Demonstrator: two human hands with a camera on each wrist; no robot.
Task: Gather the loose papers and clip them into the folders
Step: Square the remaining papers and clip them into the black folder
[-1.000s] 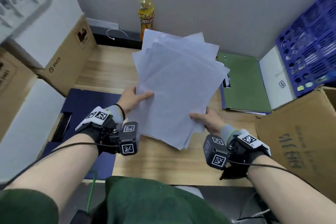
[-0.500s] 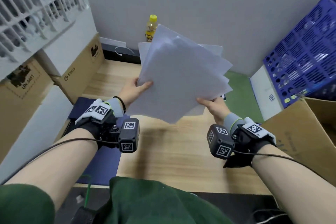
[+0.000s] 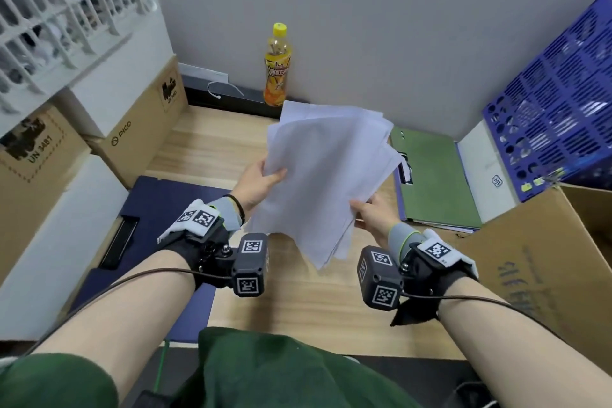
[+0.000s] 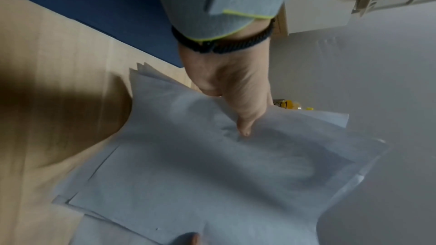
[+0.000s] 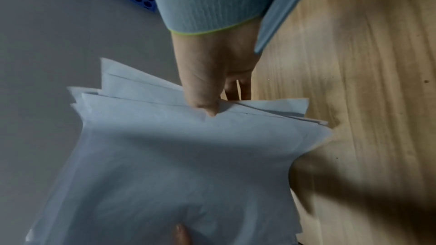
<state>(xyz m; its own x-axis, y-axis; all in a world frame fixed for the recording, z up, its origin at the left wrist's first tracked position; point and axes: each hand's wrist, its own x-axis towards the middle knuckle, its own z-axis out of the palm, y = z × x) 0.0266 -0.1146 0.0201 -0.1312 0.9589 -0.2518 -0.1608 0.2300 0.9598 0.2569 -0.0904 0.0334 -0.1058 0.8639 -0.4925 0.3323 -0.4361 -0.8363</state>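
Head view shows both hands holding one untidy sheaf of loose papers [image 3: 328, 172] up off the wooden desk [image 3: 298, 301], tilted, its corners fanned out and out of register; the left hand [image 3: 256, 184] pinches the sheaf's left edge with the thumb on the near face and the fingers hidden behind, and the right hand [image 3: 372, 214] pinches the lower right edge the same way. The left wrist view confirms that thumb pressed flat onto the top sheet; the right wrist view shows the right thumb clamping several staggered edges together.

A green folder [image 3: 433, 175] lies on the desk just to the right of the sheaf, a black clip partly visible at its left side behind the paper; a dark blue folder [image 3: 155, 209] lies flat at the left under the left forearm, its black clip bar near its outer edge. An orange drink bottle [image 3: 277, 66] stands against the wall behind.

The papers look light, thin and limp — they sag where unsupported, and single sheets will likely slide over one another; a one-handed pinch at a corner risks shedding some. The better hold is probably at opposite long edges, loose enough to let the sheets drop level when tapped on the desk, before anything goes under a clip — nothing is clipped yet.
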